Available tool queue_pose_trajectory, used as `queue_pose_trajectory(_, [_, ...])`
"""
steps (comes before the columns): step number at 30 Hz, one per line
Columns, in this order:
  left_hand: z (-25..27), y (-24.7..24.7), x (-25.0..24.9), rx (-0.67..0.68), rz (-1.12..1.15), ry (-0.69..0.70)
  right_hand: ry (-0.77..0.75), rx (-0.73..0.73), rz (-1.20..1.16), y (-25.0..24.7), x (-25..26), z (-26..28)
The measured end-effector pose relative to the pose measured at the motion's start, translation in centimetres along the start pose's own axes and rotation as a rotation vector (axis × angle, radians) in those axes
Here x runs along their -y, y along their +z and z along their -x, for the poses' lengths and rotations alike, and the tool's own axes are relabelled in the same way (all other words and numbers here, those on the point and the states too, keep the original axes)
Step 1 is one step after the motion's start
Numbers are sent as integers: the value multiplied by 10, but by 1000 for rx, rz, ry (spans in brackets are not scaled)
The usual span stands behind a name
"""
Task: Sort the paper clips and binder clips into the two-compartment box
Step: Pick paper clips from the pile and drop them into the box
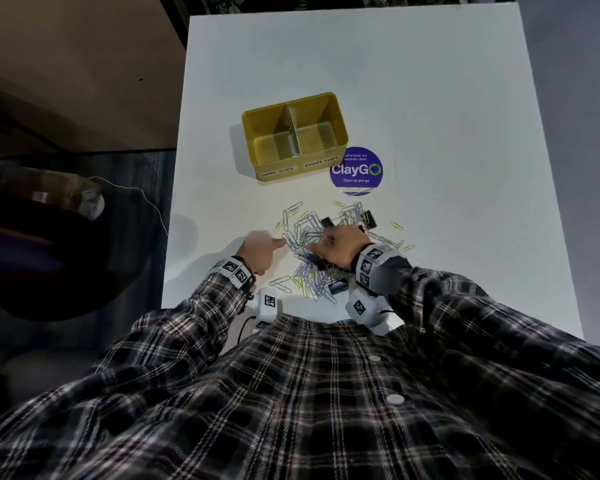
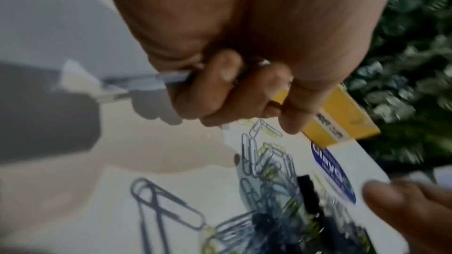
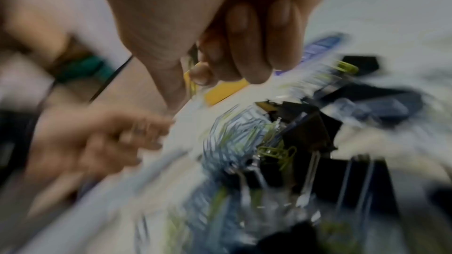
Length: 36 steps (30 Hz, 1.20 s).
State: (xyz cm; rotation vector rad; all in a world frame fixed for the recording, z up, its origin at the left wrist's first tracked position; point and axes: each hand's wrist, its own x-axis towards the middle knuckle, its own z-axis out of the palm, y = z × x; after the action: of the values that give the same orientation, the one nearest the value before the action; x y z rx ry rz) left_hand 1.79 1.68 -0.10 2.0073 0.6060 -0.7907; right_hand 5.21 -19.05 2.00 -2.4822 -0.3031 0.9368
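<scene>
Looking down from the head cam, the white table point(image 1: 413, 98) has a yellow two-compartment box point(image 1: 293, 133) around its middle, labels on its near wall, both halves looking bare. Just beside its right near corner is a purple round sticker point(image 1: 356, 171). Closer to the near edge lies a tangled pile of paper clips point(image 1: 305, 237) with black binder clips point(image 1: 369, 218) mixed in. The left hand point(image 1: 262, 251) is at the pile's left side, fingers curled with the thumb poking toward the clips. The right hand point(image 1: 340, 249) sits right on top of the pile, fingers bent down into it.

Left wrist cam: the left hand point(image 2: 234, 92) has its fingers curled in, and a bluish-silver paper clip point(image 2: 156, 82) sticks out of the grip. Loose clips are spread below it.

Right wrist cam is super blurry. The right hand point(image 3: 234, 49) is curled and something thin and yellow-green runs between thumb and fingers, but I can't tell if it's really gripped.
</scene>
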Motion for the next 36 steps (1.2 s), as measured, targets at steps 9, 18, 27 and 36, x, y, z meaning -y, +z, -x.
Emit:
queue_pose_trajectory(9, [3, 12, 32, 42, -578, 238, -145, 69, 511, 40, 9, -22])
queue_pose_trajectory(18, [6, 26, 26, 38, -766, 408, -75, -15, 447, 35, -6, -21])
queue_pose_trajectory(27, [-15, 29, 20, 21, -799, 478, 64, -164, -242, 11, -33, -3])
queue_pose_trajectory(36, [-26, 42, 9, -41, -770, 631, 129, -117, -949, -11, -37, 16])
